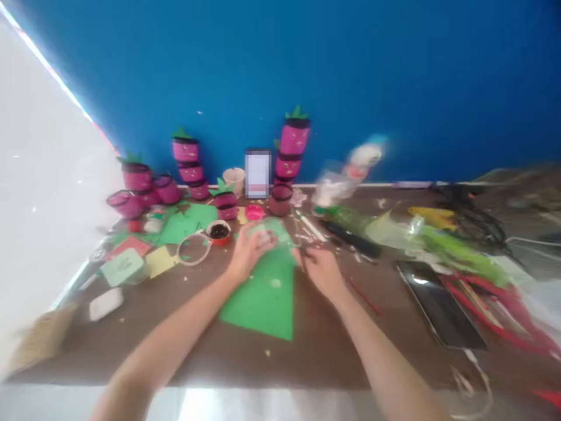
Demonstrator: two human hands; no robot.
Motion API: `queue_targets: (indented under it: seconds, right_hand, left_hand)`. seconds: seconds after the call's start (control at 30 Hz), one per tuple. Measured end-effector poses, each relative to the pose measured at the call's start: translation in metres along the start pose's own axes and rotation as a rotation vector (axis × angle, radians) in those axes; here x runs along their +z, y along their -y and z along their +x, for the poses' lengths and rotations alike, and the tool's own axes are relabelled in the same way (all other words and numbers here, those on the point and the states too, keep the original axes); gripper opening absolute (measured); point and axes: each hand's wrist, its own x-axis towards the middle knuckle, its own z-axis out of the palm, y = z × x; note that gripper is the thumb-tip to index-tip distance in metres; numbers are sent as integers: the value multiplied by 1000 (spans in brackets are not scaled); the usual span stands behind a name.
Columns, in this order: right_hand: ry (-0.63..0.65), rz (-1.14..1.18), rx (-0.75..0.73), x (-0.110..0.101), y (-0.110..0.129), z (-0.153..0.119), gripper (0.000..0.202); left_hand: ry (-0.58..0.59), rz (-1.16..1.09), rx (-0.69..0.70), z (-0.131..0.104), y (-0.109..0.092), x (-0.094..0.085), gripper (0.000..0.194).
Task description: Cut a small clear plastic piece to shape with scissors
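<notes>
My left hand (249, 251) is over the upper left edge of a green sheet (272, 298), its fingers closed round a small pale, blurred item that I cannot make out. Just right of the sheet, my right hand (319, 266) has its fingers closed on dark-handled scissors (308, 252), blurred by motion. Behind my hands are a pink round lid (254, 212) and a small magenta cup with green leaves (226, 204). A red pot with dark contents (220, 233) stands left of my left hand.
Stacked magenta cups (289, 152) and a propped-up phone (258, 173) stand by the blue wall. A ring (193, 249), sticky notes (161, 261) and a white case (106, 304) lie left. Right are a black phone (440, 304) and a red pouch (504, 310).
</notes>
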Motion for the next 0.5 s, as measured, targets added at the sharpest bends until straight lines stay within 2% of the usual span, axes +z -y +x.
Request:
queue_targets:
  seconds: [0.17, 0.23, 0.4, 0.5]
  right_hand:
    - [-5, 239, -72, 1, -6, 5, 44]
    - [37, 316, -95, 2, -8, 6, 40]
    - [212, 363, -104, 3, -7, 2, 53]
    - [217, 389, -64, 4, -3, -1, 52]
  left_hand:
    - [74, 2, -128, 3, 0, -7, 58]
    - [139, 15, -195, 3, 1, -9, 54]
    - [327, 58, -362, 2, 3, -15, 54]
    - [389, 73, -444, 2, 5, -16, 60]
